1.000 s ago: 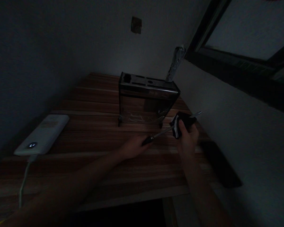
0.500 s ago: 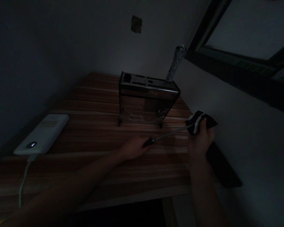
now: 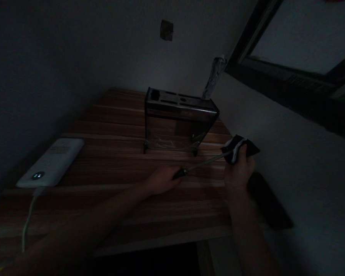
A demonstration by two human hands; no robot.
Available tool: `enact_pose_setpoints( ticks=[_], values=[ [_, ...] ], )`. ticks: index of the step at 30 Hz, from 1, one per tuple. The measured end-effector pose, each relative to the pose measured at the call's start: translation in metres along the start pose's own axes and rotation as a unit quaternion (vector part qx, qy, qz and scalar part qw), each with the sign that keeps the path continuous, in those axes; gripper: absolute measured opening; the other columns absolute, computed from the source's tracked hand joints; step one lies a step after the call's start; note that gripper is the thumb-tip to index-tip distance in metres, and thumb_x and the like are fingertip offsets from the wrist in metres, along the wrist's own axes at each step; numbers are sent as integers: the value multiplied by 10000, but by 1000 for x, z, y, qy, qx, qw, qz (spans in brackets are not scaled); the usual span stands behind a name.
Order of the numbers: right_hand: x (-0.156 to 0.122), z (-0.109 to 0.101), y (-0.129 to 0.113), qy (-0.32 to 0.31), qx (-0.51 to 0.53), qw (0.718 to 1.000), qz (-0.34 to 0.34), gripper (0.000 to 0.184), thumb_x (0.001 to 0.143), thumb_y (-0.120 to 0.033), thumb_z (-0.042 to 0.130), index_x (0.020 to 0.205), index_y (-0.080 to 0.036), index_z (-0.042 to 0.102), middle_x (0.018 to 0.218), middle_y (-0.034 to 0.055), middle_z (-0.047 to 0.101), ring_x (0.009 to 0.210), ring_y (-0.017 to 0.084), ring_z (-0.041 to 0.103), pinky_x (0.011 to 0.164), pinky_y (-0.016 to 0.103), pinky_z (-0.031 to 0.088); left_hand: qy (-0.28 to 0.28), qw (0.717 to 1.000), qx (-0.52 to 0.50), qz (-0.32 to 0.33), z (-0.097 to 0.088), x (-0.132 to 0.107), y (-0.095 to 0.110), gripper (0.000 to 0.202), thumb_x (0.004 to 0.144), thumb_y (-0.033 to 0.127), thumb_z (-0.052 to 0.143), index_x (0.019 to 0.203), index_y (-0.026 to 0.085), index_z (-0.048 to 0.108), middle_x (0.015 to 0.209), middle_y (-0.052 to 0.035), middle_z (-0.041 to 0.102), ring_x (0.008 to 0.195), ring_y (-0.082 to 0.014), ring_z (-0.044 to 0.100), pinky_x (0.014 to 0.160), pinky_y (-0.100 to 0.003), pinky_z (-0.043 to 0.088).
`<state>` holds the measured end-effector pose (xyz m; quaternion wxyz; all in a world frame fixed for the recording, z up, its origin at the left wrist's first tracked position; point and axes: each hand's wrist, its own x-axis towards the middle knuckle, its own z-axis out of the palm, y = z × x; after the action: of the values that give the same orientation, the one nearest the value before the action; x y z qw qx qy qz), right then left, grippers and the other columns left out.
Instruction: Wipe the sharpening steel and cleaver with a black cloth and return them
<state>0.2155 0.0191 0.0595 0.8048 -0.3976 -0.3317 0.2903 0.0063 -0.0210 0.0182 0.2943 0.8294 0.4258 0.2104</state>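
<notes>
My left hand [image 3: 163, 179] is closed round the black handle of a sharpening steel [image 3: 205, 161], whose thin rod points right and slightly away from me. In my right hand [image 3: 239, 168] is a black cloth [image 3: 231, 149] with a white stripe, bunched around the far end of the rod. The rod's tip is hidden in the cloth. Behind my hands stands a knife block [image 3: 181, 111] with a slotted metal top and open, clear-looking front. A handle wrapped in crinkled plastic [image 3: 214, 78] sticks up from its right end.
A white power bank [image 3: 53, 161] with a lit display lies on the left of the wood-grain table [image 3: 109, 161], a white cable [image 3: 28, 222] plugged into it. Walls close in behind and at the right, with a dark-framed window [image 3: 290, 42]. The scene is very dim.
My right hand and the cloth have shifted slightly left along the rod, toward the handle. My left hand has barely moved.
</notes>
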Motion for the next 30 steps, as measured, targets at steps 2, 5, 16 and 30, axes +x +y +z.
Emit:
enact_pose_setpoints(
  ticks=[2, 5, 16, 30],
  values=[
    [-5, 2, 3, -1, -2, 1000, 19, 280, 661, -369, 633, 871, -186, 606, 860, -2, 633, 725, 125, 612, 654, 306, 524, -1, 1000, -12, 2, 0, 0, 0, 209, 816, 299, 429, 921, 185, 569, 840, -28, 633, 738, -153, 581, 650, -230, 421],
    [-15, 5, 7, -14, -17, 999, 42, 298, 647, -369, 645, 882, -190, 608, 861, -3, 641, 722, 124, 616, 650, 296, 522, 13, 999, -34, 7, 0, 0, 0, 210, 817, 302, 431, 926, 180, 563, 849, -27, 625, 758, -150, 574, 666, -229, 418],
    [-44, 11, 21, -131, -94, 979, 125, 289, 635, -347, 656, 868, -179, 620, 815, 8, 665, 670, 124, 610, 607, 252, 491, 25, 997, -70, -20, -2, 3, 1, 202, 811, 306, 430, 824, 152, 560, 737, -14, 595, 665, -131, 544, 600, -212, 404],
    [-70, 15, 31, -246, -159, 945, 143, 403, 554, -255, 708, 932, -184, 585, 918, 35, 659, 847, 183, 607, 783, 342, 480, 28, 992, -118, -29, 0, 5, -5, 217, 800, 290, 440, 891, 152, 580, 850, -26, 641, 752, -154, 586, 684, -233, 438]
  ],
)
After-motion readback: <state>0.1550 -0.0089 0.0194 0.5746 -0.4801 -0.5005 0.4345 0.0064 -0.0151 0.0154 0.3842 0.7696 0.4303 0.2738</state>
